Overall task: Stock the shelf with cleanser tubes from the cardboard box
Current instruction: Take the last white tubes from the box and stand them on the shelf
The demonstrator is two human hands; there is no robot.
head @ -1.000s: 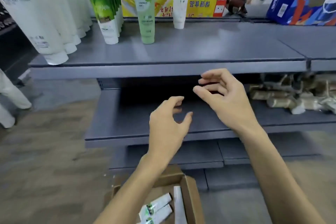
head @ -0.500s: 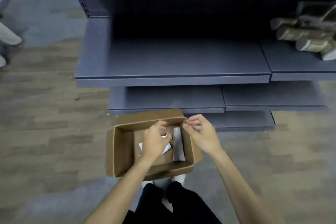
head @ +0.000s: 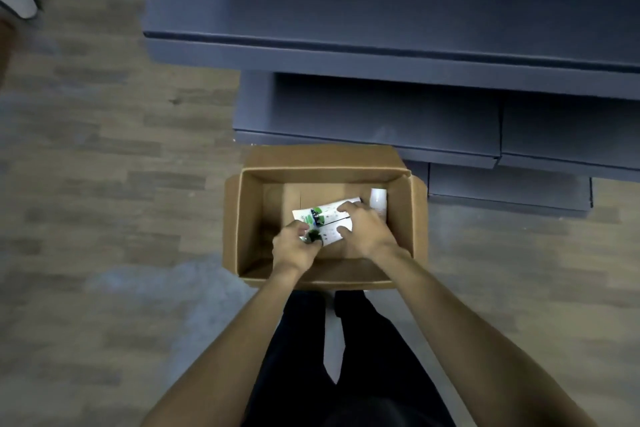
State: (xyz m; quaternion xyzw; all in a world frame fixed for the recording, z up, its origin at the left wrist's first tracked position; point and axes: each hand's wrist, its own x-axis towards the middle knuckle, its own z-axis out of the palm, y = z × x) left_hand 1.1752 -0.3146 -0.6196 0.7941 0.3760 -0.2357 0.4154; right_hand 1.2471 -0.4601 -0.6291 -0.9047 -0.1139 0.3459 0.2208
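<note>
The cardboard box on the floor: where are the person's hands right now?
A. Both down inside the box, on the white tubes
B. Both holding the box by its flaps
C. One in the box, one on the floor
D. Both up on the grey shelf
A: the left hand and the right hand are both inside the cardboard box, on the white-and-green tubes.

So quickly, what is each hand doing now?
Left hand: grips the nearer tube in the box.
Right hand: fingers curled on the two tubes.
</note>
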